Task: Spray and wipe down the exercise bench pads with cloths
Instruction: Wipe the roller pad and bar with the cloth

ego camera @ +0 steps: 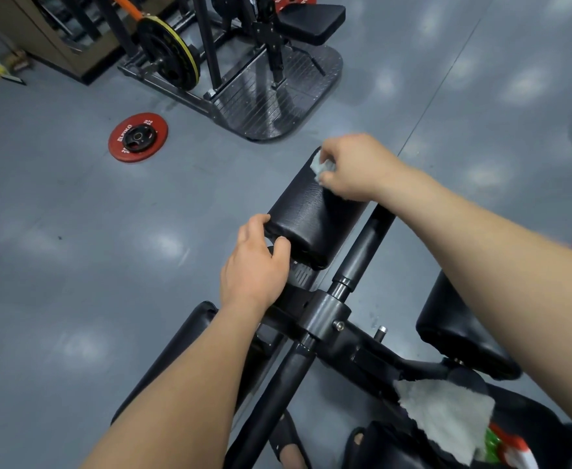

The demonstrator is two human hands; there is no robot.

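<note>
Head view: looks down along two bare forearms onto a black exercise bench on a grey, glossy floor [74, 231].
Centre pad [306, 214]: middle of the frame; a rounded oblong in black vinyl with fine creases on top.
Side pads: left pad [183, 350] at lower left and right pad [460, 326] at right, both smooth, shiny black.
Frame tube [362, 252]: a round, matte dark metal tube just right of the centre pad.
Small cloth [320, 165]: pale grey, bunched, lying on the far end of the centre pad.
Right hand [355, 167]: fingers curled together and pinching the small cloth, pressing it on the pad.
Left hand [254, 265]: fingers and thumb curled round the near left corner of the centre pad, gripping it.
Spare cloth [447, 418]: pale grey, fuzzy, with a ragged edge, draped on the bench at lower right.
Green and red object [504, 445]: partly under the spare cloth; I cannot tell what it is.
Weight plate [138, 137]: a red disc with a black hub, flat on the floor at upper left.
Rack [271, 96]: dark metal with a ribbed base plate, top centre.
</note>
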